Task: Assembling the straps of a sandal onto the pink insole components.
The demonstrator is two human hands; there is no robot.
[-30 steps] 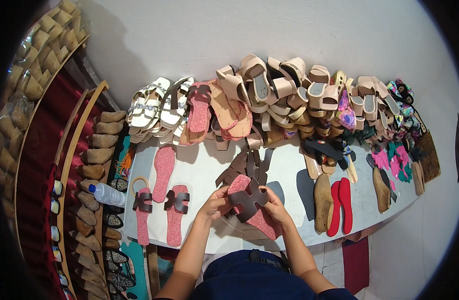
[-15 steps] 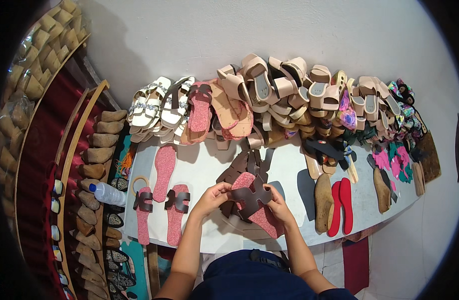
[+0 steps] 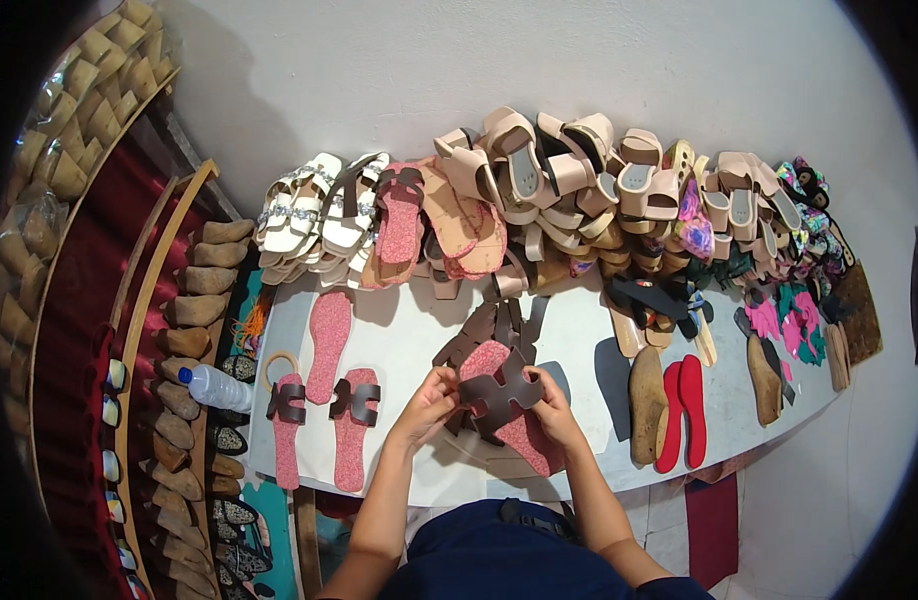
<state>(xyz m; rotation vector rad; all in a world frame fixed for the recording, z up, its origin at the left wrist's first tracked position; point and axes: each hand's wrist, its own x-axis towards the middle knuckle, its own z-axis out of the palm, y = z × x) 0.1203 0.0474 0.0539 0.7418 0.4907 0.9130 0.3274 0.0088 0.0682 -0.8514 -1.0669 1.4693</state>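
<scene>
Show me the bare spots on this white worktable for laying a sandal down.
One bare patch of the white worktable lies between the loose pink insole and the dark brown straps. Another lies between those straps and the tan wooden last. The back edge is crowded with heaped beige sandals.

left hand [image 3: 426, 405]: bare, no glove, ring or watch visible
right hand [image 3: 557, 407]: bare, no glove or wristband
forearms: uncovered, no sleeves below the elbows
clothing behind the hands: dark navy garment, black buckle strap at its upper edge
</scene>
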